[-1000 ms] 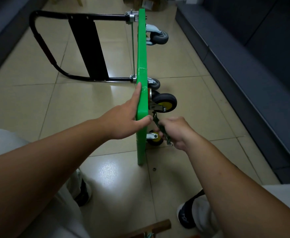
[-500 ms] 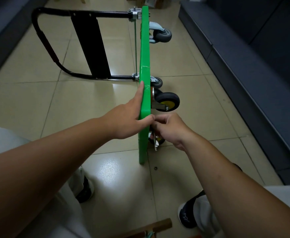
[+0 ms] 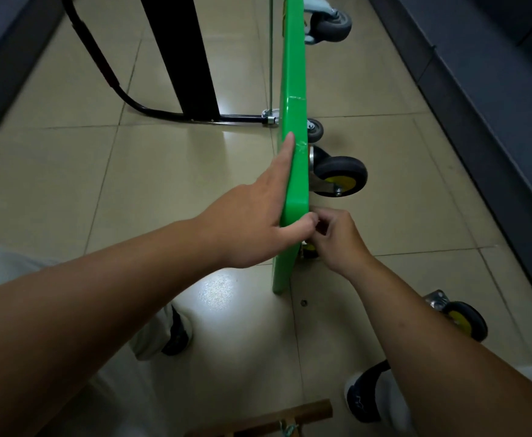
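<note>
We have the cart's green deck (image 3: 293, 89) tipped up on its long edge on the floor (image 3: 69, 184), its long axis running straight away from us and its black handle (image 3: 100, 64) lying out to the left. Our left hand (image 3: 252, 225) steadies the top edge, with the thumb hooked over it and the forefinger straight along the left face. The casters are all on the right face, so our right hand (image 3: 337, 238) is the nearer one. Its fingers (image 3: 321, 220) are bunched and curled against the underside, touching our left thumb. We cannot tell whether they pinch anything. One caster (image 3: 340, 176) sits just beyond them, and another shows beneath the hand. A loose caster (image 3: 463, 320) lies on the floor near our right forearm.
</note>
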Tool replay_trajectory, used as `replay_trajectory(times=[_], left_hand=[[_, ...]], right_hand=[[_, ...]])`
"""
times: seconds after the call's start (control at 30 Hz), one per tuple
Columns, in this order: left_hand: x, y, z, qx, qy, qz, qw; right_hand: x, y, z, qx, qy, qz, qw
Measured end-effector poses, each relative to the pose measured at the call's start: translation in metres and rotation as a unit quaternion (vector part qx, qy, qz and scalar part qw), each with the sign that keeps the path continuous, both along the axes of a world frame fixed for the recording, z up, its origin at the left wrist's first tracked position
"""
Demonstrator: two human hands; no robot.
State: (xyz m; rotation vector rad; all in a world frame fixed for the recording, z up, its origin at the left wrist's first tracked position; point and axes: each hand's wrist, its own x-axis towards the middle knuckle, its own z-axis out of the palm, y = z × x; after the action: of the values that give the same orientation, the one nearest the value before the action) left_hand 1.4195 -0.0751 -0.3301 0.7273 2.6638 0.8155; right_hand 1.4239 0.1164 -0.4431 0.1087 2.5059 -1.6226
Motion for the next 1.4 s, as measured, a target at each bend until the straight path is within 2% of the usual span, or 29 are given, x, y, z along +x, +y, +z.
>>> replay_trajectory(times=[0.3,0.4,0.47,0.53,0.57,0.67,0.7,0.73,0.8,0.9,0.97,1.03,1.13,1.4], left_hand=[[0.0,0.0,0.001,-0.005,0.003,0.001,1.0],[0.001,0.001,0.002,-0.003,0.003,0.004,1.0],[0.003,0.0,0.003,-0.001,0.0,0.006,1.0],[0.005,-0.001,0.004,0.002,-0.002,0.01,1.0],[0.006,-0.001,0.004,0.006,-0.004,0.012,1.0],[0.009,-0.001,0.005,0.009,-0.007,0.02,1.0],[0.009,-0.001,0.005,0.009,-0.006,0.021,1.0],[0.01,-0.001,0.005,0.009,-0.006,0.021,1.0],[0.01,0.0,0.006,0.01,-0.007,0.02,1.0],[0.01,0.001,0.005,0.012,-0.009,0.023,1.0],[0.011,0.001,0.006,0.012,-0.01,0.023,1.0],[0.011,0.002,0.006,0.012,-0.011,0.022,1.0],[0.01,0.001,0.006,0.012,-0.009,0.023,1.0],[0.008,0.003,0.004,0.006,0.001,0.022,1.0]], right_hand=[[-0.009,-0.001,-0.018,0.013,0.028,0.006,1.0],[0.008,0.008,-0.022,0.067,0.019,0.01,0.997],[0.023,0.018,-0.034,0.128,-0.04,-0.003,0.991],[0.039,0.033,-0.045,0.195,-0.156,-0.003,0.968],[0.048,0.039,-0.047,0.236,-0.226,0.022,0.945],[0.073,0.053,-0.04,0.35,-0.391,0.139,0.84],[0.078,0.056,-0.036,0.355,-0.414,0.149,0.825],[0.08,0.057,-0.032,0.348,-0.422,0.139,0.826],[0.077,0.056,-0.018,0.31,-0.402,0.096,0.856],[0.058,0.038,0.019,0.21,-0.291,-0.007,0.933],[0.045,0.018,0.05,0.114,-0.208,-0.062,0.97],[0.038,0.002,0.075,0.068,-0.157,-0.081,0.982],[0.03,-0.01,0.089,0.08,-0.102,-0.08,0.988],[0.022,-0.02,0.085,-0.033,-0.115,-0.069,0.99]])
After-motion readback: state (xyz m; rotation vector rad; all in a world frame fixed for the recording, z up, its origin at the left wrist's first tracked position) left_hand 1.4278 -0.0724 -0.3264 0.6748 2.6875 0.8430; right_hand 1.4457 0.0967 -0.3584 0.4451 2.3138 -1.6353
